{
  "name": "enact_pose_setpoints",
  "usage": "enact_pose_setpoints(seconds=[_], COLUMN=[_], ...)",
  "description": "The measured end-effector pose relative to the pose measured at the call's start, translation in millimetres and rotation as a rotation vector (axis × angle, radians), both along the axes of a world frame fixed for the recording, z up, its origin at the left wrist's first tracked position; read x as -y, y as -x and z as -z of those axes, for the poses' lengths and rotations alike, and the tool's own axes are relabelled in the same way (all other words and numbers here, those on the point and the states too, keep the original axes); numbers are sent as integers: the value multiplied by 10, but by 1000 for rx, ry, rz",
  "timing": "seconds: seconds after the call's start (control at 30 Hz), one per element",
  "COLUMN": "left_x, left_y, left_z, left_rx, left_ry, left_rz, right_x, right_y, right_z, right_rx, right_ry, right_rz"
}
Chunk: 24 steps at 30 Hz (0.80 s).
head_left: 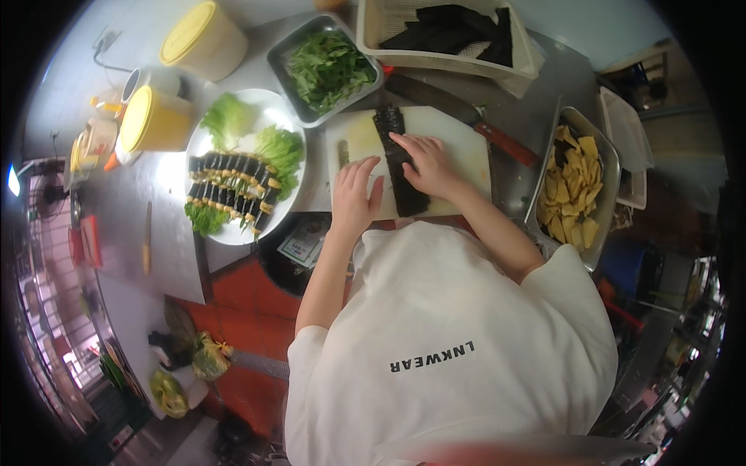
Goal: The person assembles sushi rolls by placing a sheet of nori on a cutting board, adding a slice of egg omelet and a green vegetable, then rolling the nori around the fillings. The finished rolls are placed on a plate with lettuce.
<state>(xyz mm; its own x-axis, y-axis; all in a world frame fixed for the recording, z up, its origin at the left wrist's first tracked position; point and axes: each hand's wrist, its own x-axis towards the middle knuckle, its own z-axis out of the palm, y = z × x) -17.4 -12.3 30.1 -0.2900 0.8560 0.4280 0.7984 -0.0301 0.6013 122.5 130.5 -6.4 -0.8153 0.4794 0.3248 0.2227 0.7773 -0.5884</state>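
Note:
A dark strip of seaweed (413, 199) lies lengthwise across a white cutting board (465, 147), its far end ragged and bumpy. My right hand (430, 165) rests on the strip's right side, fingers stretched out and fingertips touching it. To its left, my left hand (356, 194) is over the board with fingers extended and thumb apart, holding nothing that shows. A small greenish piece (343, 153) lies by the board's left edge. Beyond the strip, a large knife (505, 144) with a reddish-brown handle lies across the board's far right corner.
On the left, a white plate (256, 99) bears cut seaweed rolls (233, 186) and lettuce. Behind stand a metal tray (307, 122) of green leaves and a basket (435, 58) of dark seaweed sheets. A metal tray (614, 175) of yellowish slices stands right; yellow-lidded tubs (155, 120) stand left.

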Motion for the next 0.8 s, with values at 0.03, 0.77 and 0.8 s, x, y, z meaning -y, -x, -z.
enact_pose_setpoints(seconds=[0.03, 0.77, 0.8], left_x=[-142, -556, -533], left_y=[-10, 7, -6], left_z=[43, 431, 385], left_rx=[-3, -269, -290], left_ry=[-2, 90, 97], left_rz=[55, 139, 125], right_x=[-12, -1331, -1346], right_y=[-23, -2949, -2907], right_z=[-73, -496, -453], right_rx=[4, 578, 659], right_ry=[87, -147, -271], right_rz=[1, 1000, 1023])
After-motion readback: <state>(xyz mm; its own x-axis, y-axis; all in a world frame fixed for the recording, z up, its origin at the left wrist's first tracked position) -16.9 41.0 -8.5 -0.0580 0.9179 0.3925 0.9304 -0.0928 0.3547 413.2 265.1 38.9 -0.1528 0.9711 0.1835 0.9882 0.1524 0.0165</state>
